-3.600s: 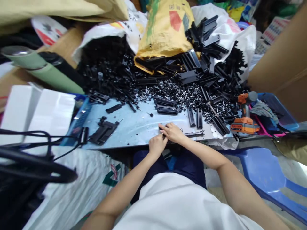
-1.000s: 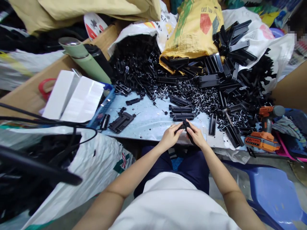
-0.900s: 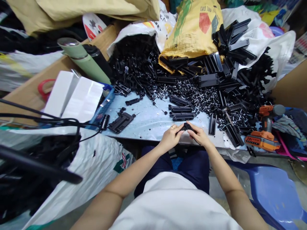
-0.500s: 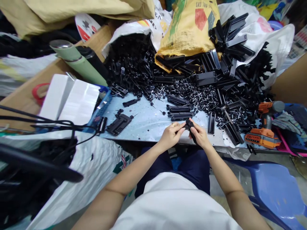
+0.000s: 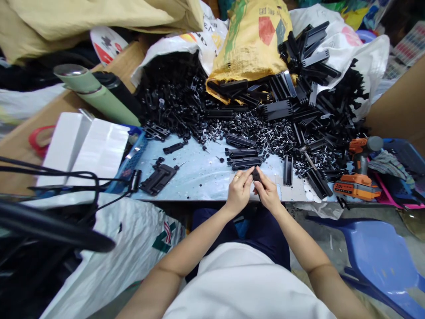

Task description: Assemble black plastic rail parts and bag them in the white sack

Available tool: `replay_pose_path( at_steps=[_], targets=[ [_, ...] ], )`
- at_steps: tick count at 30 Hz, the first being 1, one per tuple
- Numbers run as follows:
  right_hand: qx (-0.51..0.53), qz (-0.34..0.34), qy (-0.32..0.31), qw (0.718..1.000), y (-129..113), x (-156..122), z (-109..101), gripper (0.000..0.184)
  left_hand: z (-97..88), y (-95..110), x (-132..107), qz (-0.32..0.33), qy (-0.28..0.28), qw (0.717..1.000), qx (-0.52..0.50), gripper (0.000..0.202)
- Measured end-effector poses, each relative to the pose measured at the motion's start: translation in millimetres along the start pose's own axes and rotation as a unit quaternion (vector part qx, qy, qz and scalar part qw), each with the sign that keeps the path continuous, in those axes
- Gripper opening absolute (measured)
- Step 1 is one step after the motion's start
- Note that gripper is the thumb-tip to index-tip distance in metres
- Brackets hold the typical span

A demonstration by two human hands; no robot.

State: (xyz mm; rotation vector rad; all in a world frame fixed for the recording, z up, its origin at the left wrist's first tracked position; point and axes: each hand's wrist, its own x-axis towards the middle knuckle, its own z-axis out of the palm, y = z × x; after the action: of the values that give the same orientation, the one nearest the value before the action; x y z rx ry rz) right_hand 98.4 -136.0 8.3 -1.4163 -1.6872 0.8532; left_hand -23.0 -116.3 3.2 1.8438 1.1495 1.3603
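Note:
Near the front edge of the table, my left hand [image 5: 239,189] and my right hand [image 5: 267,191] meet around a small black plastic part [image 5: 256,175]. Fingertips of both hands press on it from either side, and much of it is hidden by them. Just beyond my hands lies a short stack of long black plastic pieces [image 5: 245,158]. To the right of my right hand, a black slotted strip [image 5: 288,171] rests on the table. A flat black plate-like fixture [image 5: 160,179] lies off to the left.
Loose black-headed screws [image 5: 265,128] and black parts heap across the back, spilling from a yellow sack [image 5: 249,48]. An orange cordless drill [image 5: 360,177] stands at right, above a blue plastic chair [image 5: 381,257]. A green flask [image 5: 99,95] leans at left beside a white box [image 5: 99,150].
My hands have drawn closer together around the black part, which now shows less below the fingers. The whole view has shifted slightly.

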Motion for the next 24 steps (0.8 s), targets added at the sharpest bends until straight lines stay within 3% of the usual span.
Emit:
replay_pose_path(
  at_steps=[3,5,7,9,11,13,17,24],
  targets=[
    [-0.156,0.025,-0.027,0.987,3,3,-19,0.05,6.6,-20,-15,-0.109,-0.001,0.994,-0.012,0.048],
    [-0.298,0.092,0.018,0.95,7,4,-38,0.053,7.8,-34,-26,-0.14,0.005,0.99,0.017,0.049],
    [-0.401,0.186,0.068,0.895,11,5,-58,0.064,5.6,-45,-34,-0.087,0.012,0.991,0.097,0.051],
    [-0.44,0.254,0.05,0.86,15,6,-74,0.072,2.1,-52,-37,0.006,0.015,0.984,0.177,0.051],
    [-0.438,0.275,-0.015,0.856,18,9,-87,0.068,-0.8,-54,-36,0.079,0.01,0.972,0.221,0.049],
    [-0.436,0.275,-0.043,0.856,19,15,-98,0.061,-2.5,-52,-33,0.113,-0.006,0.965,0.237,0.049],
    [-0.452,0.292,-0.056,0.841,23,30,-112,0.062,-4.4,-49,-33,0.104,-0.041,0.969,0.223,0.048],
    [-0.424,0.291,-0.126,0.848,17,33,-108,0.068,-7.1,-51,-34,0.1,-0.045,0.977,0.185,0.049]
  ],
)
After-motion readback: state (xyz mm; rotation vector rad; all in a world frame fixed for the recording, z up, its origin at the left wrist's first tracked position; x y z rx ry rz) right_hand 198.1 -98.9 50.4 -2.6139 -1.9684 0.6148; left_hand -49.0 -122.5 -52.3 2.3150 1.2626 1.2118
